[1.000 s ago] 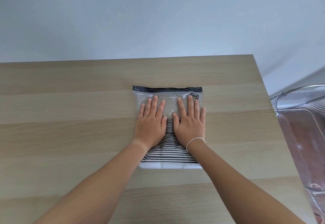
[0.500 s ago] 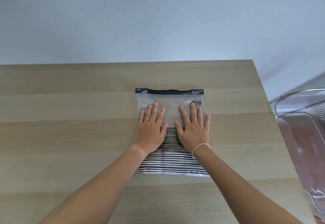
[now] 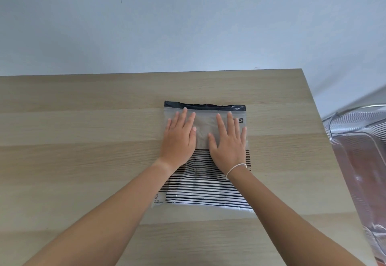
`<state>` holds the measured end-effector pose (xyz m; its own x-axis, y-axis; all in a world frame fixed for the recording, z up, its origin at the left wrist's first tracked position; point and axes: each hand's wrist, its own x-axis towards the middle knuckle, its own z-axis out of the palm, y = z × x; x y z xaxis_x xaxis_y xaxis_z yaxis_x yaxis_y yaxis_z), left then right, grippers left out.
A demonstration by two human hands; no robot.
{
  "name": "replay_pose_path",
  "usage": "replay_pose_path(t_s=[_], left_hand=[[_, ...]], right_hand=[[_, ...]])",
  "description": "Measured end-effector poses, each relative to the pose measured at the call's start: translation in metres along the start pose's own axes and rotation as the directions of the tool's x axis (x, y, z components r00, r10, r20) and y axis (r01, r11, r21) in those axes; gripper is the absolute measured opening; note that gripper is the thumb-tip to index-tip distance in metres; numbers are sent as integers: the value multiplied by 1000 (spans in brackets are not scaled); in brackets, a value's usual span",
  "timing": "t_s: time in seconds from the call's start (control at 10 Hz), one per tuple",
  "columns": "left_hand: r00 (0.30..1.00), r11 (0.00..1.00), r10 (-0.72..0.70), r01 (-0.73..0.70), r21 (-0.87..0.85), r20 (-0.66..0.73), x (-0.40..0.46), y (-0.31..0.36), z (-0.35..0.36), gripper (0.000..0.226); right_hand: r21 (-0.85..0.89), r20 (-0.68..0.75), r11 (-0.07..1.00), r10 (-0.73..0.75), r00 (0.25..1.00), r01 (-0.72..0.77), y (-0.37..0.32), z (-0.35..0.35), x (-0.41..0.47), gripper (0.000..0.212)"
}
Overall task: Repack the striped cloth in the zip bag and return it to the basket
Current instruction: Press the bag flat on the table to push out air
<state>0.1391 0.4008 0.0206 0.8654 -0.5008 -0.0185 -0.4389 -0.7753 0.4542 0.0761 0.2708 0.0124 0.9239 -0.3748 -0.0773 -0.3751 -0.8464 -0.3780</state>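
A clear zip bag point(image 3: 203, 132) with a black zip strip point(image 3: 204, 106) lies flat on the wooden table point(image 3: 83, 140). The black-and-white striped cloth point(image 3: 206, 188) fills its near half, inside the plastic. My left hand point(image 3: 179, 138) and my right hand point(image 3: 228, 142) rest flat, palms down, fingers spread, side by side on the bag's empty upper part, fingertips just short of the zip strip. Neither hand grips anything. The right wrist wears a thin white band.
A wire-mesh basket point(image 3: 355, 123) with a clear plastic liner stands off the table's right edge, below table height. A pale blue wall rises behind the table's far edge. Bare tabletop stretches left of the bag.
Both hands slid forward over the bag from the cloth's edge toward the zip strip and moved apart, uncovering more of the striped cloth. The bag stayed flat in place.
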Motion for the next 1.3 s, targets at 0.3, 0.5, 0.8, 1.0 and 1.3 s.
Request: replay_pose_path(t_s=[0.3, 0.5, 0.8, 1.0, 1.3], left_hand=[[991, 970, 49, -77, 231, 122, 10, -13, 28, 54], [993, 962, 40, -68, 265, 110, 9, -12, 32, 58], [992, 962, 38, -68, 263, 117, 8, -13, 30, 56], [994, 972, 22, -46, 230, 105, 6, -14, 24, 62], [998, 969, 0, -15, 247, 60, 10, -13, 23, 57]], right_hand=[[-80, 79, 997, 0, 997, 6, 8, 21, 11, 56], [-103, 78, 995, 7, 997, 2, 8, 23, 11, 57], [-99, 92, 995, -12, 996, 21, 10, 22, 11, 57], [-107, 66, 994, -30, 997, 37, 11, 17, 11, 63], [-190, 43, 981, -27, 999, 35, 9, 16, 19, 57]])
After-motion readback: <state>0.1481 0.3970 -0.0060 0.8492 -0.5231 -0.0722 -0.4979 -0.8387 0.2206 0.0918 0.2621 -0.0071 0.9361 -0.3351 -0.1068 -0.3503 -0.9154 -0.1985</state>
